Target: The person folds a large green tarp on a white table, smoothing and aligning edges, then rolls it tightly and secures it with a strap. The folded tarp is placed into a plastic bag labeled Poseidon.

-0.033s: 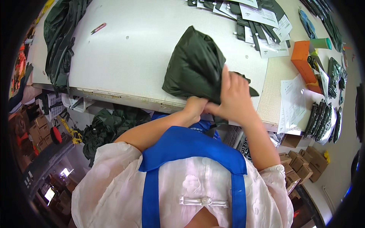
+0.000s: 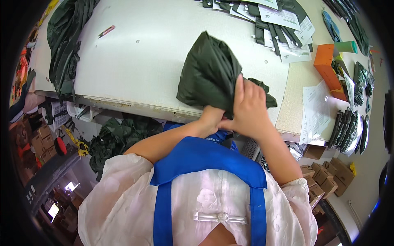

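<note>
Relative to the earlier frame, the right hand [image 2: 250, 108] and the peak of the single dark green bundle [image 2: 205, 74] sit slightly lower and farther left, at the front edge of one white table [image 2: 131, 65]. The right hand grips the bundle's right side; the left hand's [image 2: 211, 117] fingers are hidden beneath, their closure indeterminable. Also shown: one pink tool [image 2: 106, 31], one orange box [image 2: 326, 67], one green cylinder [image 2: 347, 46]

Right hand [image 2: 251, 107] holds green fabric [image 2: 207, 71]; left hand [image 2: 211, 118] touches it.

Creased dark green fabric [image 2: 205, 76] is bunched at the front of a white table [image 2: 135, 61].
</note>
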